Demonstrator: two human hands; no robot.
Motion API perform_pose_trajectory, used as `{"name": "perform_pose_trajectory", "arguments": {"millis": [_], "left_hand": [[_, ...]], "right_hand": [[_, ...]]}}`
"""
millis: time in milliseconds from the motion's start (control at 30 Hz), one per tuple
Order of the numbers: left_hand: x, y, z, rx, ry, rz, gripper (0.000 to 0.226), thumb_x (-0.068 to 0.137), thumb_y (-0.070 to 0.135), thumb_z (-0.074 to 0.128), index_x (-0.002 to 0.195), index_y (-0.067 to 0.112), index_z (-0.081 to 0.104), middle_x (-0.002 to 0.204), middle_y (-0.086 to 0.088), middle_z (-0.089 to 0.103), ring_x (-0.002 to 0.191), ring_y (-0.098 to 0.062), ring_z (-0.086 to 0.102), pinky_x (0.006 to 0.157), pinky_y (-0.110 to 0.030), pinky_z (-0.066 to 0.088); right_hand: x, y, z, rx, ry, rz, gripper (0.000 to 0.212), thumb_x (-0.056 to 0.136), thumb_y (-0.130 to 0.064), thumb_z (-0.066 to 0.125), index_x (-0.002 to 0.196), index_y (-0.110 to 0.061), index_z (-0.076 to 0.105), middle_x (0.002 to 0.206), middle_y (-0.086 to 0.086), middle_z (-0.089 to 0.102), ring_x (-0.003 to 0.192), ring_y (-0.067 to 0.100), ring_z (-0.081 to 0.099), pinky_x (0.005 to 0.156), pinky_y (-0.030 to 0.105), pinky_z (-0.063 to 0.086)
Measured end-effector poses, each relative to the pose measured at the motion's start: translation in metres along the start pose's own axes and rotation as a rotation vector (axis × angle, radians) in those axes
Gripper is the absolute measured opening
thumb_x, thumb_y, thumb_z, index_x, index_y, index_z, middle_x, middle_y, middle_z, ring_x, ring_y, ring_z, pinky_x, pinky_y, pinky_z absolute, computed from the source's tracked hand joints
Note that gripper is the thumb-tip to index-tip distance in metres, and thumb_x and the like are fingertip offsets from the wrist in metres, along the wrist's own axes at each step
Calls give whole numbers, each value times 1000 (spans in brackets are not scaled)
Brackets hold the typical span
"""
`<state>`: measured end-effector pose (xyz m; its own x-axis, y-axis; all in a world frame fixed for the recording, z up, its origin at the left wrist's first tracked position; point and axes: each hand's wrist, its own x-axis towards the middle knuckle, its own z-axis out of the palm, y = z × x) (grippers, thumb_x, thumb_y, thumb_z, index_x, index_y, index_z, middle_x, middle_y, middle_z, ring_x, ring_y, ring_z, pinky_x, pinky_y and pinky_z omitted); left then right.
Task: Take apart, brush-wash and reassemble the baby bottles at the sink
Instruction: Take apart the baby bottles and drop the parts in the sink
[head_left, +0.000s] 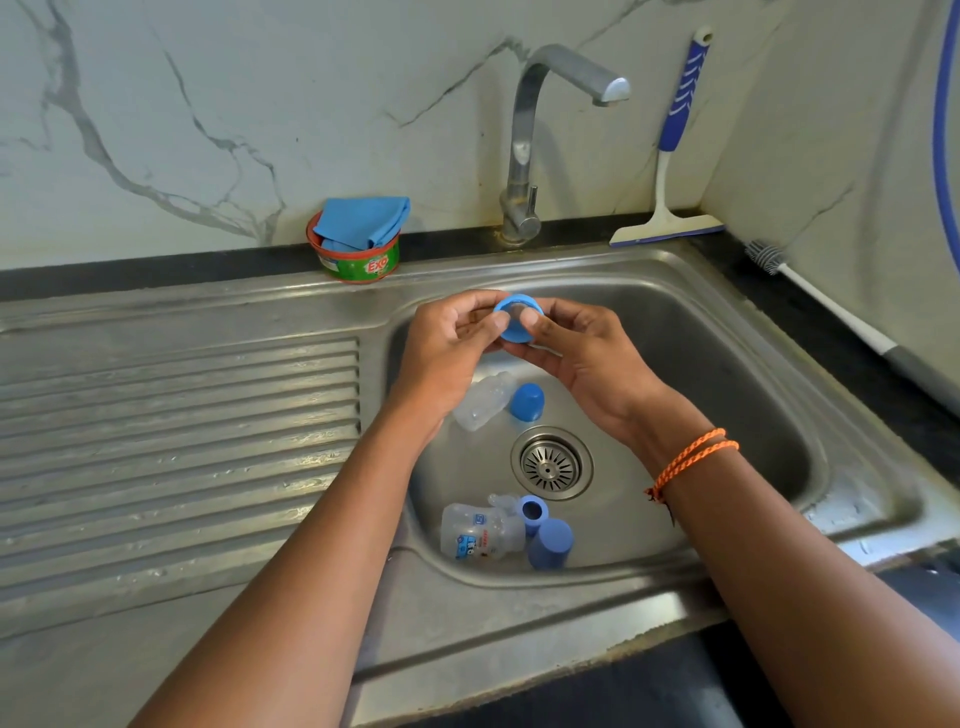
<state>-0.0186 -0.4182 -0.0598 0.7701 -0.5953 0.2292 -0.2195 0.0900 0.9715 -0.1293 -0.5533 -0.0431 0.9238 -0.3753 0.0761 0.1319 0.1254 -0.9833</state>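
- While both hands hold it above the sink's (779, 332) back edge, the blue collar ring (518, 318) is pinched by the left hand (452, 343) and the right hand (582, 358).
- Its opening faces the camera; its axis runs roughly toward the viewer.
- Pushing the teat out could likely flick the ring from wet fingertips into the basin.

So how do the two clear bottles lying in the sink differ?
The printed bottle lies nearest the person, below the drain, and carries blue and red graphics. The plain bottle lies above the drain, partly hidden under the left hand, with no print visible. Both are clear, uncapped and on their sides.
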Motion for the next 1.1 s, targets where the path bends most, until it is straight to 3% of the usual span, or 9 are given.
{"name": "perform_pose_trajectory", "arguments": {"millis": [200,300,533,633,767,933,1100], "left_hand": [[-2,-2,16,154,93,61,24,102,16,58,118,13,76,107,1,78,103,-15,73,95,-44,60],[-3,0,21,171,109,71,19,104,13,56,114,15,72,106,2,75,101,-12,70,93,-38,59],[-2,-6,13,131,99,34,20,102,17,59,113,17,76,104,1,76,102,-18,72,92,-47,61],[-1,-9,11,110,91,-11,21,103,17,61,116,14,77,103,-2,78,100,-18,74,93,-47,61],[-2,-10,11,123,96,-68,20,103,16,63,116,13,78,101,-4,79,97,-17,76,93,-45,62],[-3,-5,12,68,79,-114,20,102,13,64,117,7,76,101,-6,79,96,-19,77,94,-44,62],[-5,-1,10,15,53,-143,19,102,10,63,116,5,75,102,-9,80,97,-20,77,96,-41,61]], "right_hand": [[2,3,3,1,22,24,31,107,-12,60,126,11,67,122,27,73,116,34,73,103,35,58],[2,3,3,14,28,12,31,107,-11,59,128,11,66,124,28,72,117,35,72,102,35,58],[1,4,4,-18,9,42,30,106,-12,62,126,10,68,122,27,73,117,35,72,107,42,56],[1,5,2,-33,7,81,32,106,-15,64,124,11,68,123,28,71,117,34,72,103,43,59],[3,9,1,-145,43,103,31,106,-17,63,118,10,70,109,30,66,105,30,74,98,41,62],[3,6,0,-158,14,68,31,108,-16,58,122,8,72,119,24,75,115,32,73,102,32,58],[2,6,-3,-107,-20,70,33,108,-14,56,123,12,69,121,27,73,118,35,71,105,34,57]]}}
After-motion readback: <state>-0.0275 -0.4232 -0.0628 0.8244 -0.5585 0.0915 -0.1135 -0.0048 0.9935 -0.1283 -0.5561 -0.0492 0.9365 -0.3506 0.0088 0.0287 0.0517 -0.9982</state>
